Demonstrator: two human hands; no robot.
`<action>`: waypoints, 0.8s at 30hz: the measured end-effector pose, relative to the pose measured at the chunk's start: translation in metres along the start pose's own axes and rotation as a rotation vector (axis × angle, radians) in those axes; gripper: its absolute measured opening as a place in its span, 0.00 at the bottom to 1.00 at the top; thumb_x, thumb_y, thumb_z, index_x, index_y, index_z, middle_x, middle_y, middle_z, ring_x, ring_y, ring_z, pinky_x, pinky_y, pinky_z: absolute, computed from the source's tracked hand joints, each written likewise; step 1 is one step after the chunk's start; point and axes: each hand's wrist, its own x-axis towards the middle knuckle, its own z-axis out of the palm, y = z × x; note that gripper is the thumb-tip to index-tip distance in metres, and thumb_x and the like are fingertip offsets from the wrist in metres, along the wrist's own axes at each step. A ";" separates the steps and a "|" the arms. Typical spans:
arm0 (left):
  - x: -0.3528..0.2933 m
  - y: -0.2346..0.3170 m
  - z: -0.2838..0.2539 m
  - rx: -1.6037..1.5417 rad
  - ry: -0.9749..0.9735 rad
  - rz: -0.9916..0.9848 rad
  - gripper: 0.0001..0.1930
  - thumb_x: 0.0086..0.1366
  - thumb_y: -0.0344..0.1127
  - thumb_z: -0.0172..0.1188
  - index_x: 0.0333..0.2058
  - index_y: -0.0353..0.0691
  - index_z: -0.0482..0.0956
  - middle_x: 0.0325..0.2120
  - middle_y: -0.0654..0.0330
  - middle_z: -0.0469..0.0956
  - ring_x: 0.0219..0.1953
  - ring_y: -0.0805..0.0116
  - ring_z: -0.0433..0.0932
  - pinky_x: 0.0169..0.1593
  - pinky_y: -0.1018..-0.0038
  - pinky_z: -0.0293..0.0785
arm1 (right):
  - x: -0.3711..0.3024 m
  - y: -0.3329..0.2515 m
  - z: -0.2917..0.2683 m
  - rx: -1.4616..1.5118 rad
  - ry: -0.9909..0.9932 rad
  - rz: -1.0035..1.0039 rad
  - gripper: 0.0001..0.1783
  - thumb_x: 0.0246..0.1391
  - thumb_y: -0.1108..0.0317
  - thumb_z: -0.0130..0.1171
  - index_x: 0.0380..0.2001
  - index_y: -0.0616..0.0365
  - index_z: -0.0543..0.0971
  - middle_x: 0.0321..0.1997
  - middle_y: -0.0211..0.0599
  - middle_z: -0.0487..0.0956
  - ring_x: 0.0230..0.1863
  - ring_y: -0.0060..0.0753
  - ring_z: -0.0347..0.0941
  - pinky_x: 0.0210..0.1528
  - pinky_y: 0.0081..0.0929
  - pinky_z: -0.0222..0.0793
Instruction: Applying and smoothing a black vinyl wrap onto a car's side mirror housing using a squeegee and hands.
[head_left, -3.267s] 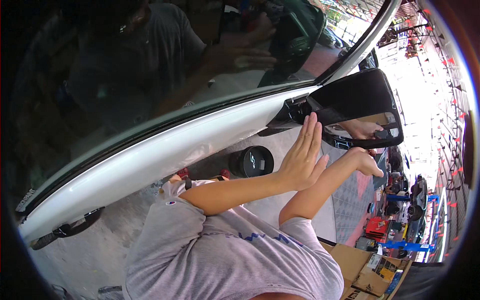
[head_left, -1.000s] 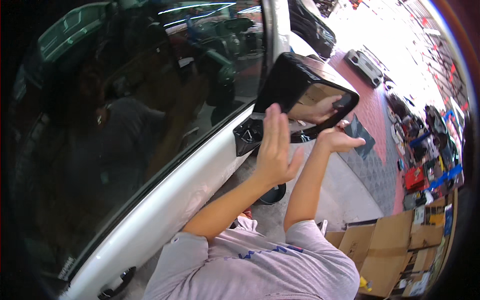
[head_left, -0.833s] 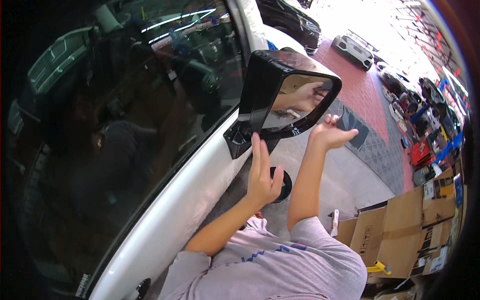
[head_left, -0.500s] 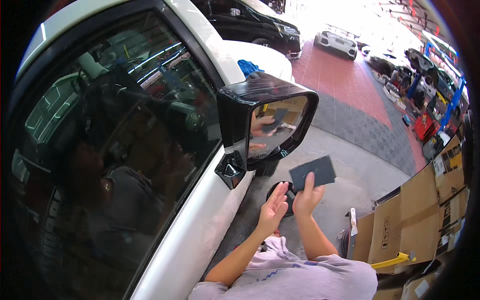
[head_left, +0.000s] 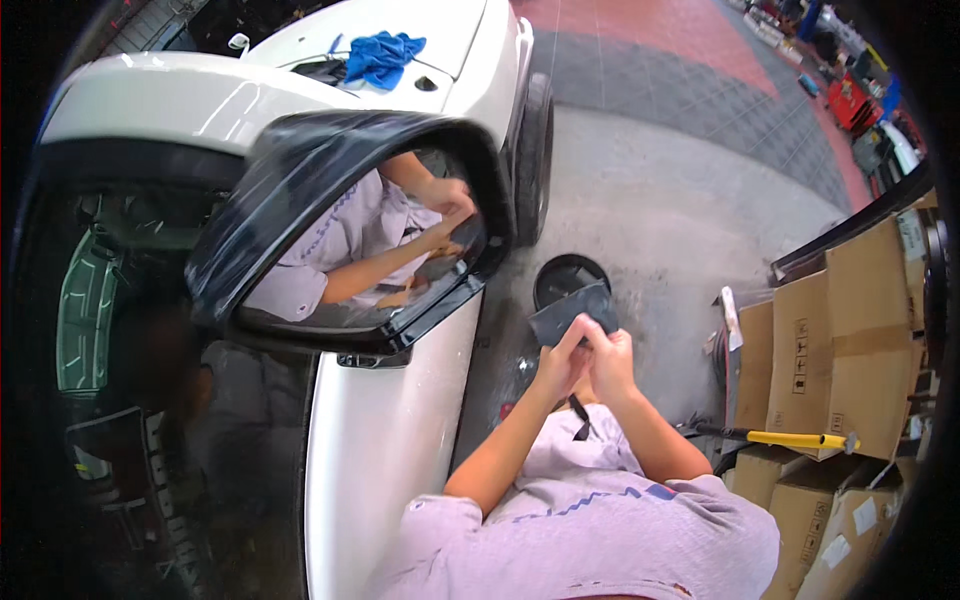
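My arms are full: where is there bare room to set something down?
Bare concrete floor shows between the black bucket, the cardboard boxes and the grey tiles. The white hood is bare beyond the blue cloth. Crowded: where the left hand and right hand meet at the dark sheet, and around the yellow-handled tool by the boxes.

The dark grey sheet (head_left: 558, 318), thin and straight-edged, is held slanted, its near edge in the left hand (head_left: 562, 364) and right hand (head_left: 609, 362).
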 end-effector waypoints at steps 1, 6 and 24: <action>0.008 -0.004 0.000 0.036 0.045 -0.022 0.13 0.77 0.40 0.56 0.53 0.40 0.79 0.49 0.62 0.82 0.52 0.69 0.80 0.56 0.68 0.76 | 0.005 -0.001 -0.006 0.079 0.060 0.068 0.09 0.65 0.68 0.62 0.41 0.64 0.84 0.42 0.37 0.85 0.38 0.29 0.83 0.40 0.27 0.81; 0.074 -0.018 -0.047 -0.120 0.029 -0.475 0.16 0.76 0.45 0.56 0.51 0.39 0.79 0.46 0.55 0.81 0.44 0.61 0.84 0.43 0.65 0.84 | 0.056 0.035 -0.075 -0.015 0.192 0.141 0.14 0.67 0.68 0.59 0.53 0.59 0.75 0.39 0.35 0.82 0.34 0.28 0.83 0.32 0.26 0.82; 0.356 -0.332 -0.343 2.168 -0.280 -0.828 0.33 0.59 0.23 0.55 0.66 0.45 0.70 0.70 0.47 0.63 0.63 0.41 0.72 0.67 0.56 0.69 | 0.267 -0.013 -0.294 -0.294 0.044 0.030 0.14 0.64 0.68 0.53 0.50 0.60 0.79 0.44 0.44 0.81 0.47 0.41 0.78 0.52 0.33 0.72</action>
